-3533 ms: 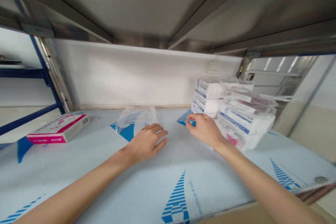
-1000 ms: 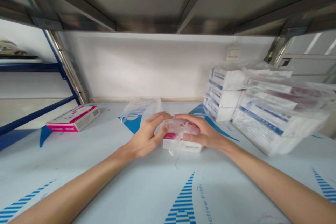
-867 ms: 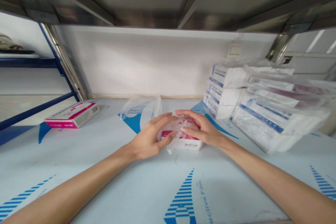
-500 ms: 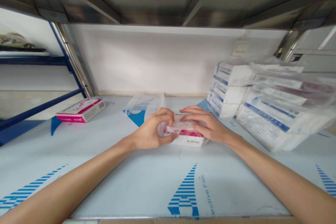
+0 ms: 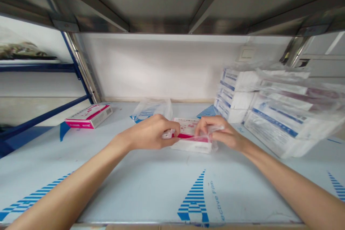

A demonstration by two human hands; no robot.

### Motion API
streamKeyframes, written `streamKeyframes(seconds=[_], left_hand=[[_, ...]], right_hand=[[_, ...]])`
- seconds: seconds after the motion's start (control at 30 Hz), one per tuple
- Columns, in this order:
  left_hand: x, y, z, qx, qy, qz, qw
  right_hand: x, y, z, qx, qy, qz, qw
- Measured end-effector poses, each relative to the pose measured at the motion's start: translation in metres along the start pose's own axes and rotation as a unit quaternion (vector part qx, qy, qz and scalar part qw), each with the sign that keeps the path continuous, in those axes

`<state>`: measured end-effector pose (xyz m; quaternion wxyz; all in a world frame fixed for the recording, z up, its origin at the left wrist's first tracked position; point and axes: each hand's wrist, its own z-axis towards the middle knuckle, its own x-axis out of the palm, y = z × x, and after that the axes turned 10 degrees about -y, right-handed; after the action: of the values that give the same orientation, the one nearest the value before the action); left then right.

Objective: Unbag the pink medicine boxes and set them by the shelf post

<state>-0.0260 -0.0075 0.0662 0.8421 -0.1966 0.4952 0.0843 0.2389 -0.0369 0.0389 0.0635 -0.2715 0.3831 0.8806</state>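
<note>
Head view, only one. Landmark is the pink box [image 5: 192,137] lying flat mid-shelf [image 5: 151,187], wrapped in a clear bag [image 5: 212,140].

Left hand [image 5: 151,134] sits at the box's left end, fingers curled and pinched on the bag edge there. Right hand [image 5: 225,134] is at the box's right end, thumb and fingers clenched on the loose film sticking out past the box. Both hands touch the box's wrap; the box rests on the shelf, not lifted.

Behind the box and slightly left, an empty bag [image 5: 151,109] lies crumpled near the back wall. Far left of the box, a second pink box [image 5: 90,115] lies flat, well apart. Right of the box, a stack of white-blue packs [image 5: 269,111] in film, near but not touching the right hand.

Judgement: the hands look to be working the film around the box. Best done with the box kept flat on the shelf, the left pinch holding steady while the right pulls the slack evenly, no yanking, or thin film may tear. Elbow should stay off the stack.
</note>
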Motion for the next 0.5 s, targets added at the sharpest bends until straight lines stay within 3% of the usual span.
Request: streamKeyframes(seconds=[0.07, 0.13, 0.23, 0.3, 0.37, 0.5], left_hand=[[-0.005, 0.003, -0.001, -0.001, 0.036, 0.03, 0.999], [-0.006, 0.007, -0.002, -0.017, 0.049, 0.055, 0.997], [-0.003, 0.012, -0.002, -0.035, 0.033, 0.103, 0.993], [0.003, 0.014, -0.001, -0.041, 0.014, 0.131, 0.99], [0.01, 0.014, 0.001, -0.044, -0.002, 0.147, 0.988], [0.027, 0.014, 0.006, -0.034, -0.027, 0.134, 0.99]], right_hand=[[0.002, 0.008, -0.002, -0.016, 0.021, -0.036, 0.999], [0.004, 0.013, -0.003, -0.057, 0.04, -0.141, 0.988], [0.006, 0.016, -0.004, -0.102, 0.064, -0.298, 0.947], [0.005, 0.02, -0.003, -0.1, 0.068, -0.35, 0.929], [0.001, 0.025, -0.002, -0.079, 0.082, -0.362, 0.925], [-0.01, 0.032, -0.001, -0.007, 0.128, -0.258, 0.958]])
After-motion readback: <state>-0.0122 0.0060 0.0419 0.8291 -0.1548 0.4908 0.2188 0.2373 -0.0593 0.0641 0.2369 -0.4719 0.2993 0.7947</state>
